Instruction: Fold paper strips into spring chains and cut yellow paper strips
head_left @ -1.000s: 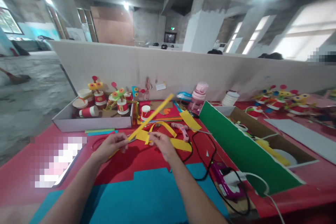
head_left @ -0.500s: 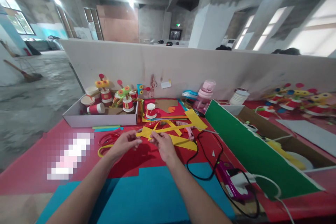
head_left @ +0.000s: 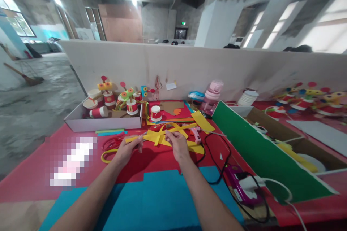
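A long yellow paper strip (head_left: 155, 134) is stretched between my two hands above the red table covering, its right end tilted up. My left hand (head_left: 128, 150) pinches it near its left end between thumb and fingers. Farther along, my right hand (head_left: 177, 145) has its thumb and fingers closed on the same strip. Behind and below lie more yellow paper pieces, including a curled strip and a rectangular piece (head_left: 202, 121). Beside my left hand is a pair of scissors with red handles (head_left: 110, 143) and a yellow loop (head_left: 106, 156). A pink glue gun (head_left: 195, 134) rests beyond my right hand.
Blue sheets (head_left: 151, 202) cover the near edge. A white box (head_left: 103, 124) of paper-cup figures stands back left, a white cup (head_left: 155, 113) beside it. To the right are a green-sided box (head_left: 260, 151), a purple power strip (head_left: 245, 187) with cables, and a pink bottle (head_left: 213, 97).
My hands have moved apart, the left one leftward and the right one slightly rightward. The yellow strip now extends farther left, its right end away from the rectangular piece.
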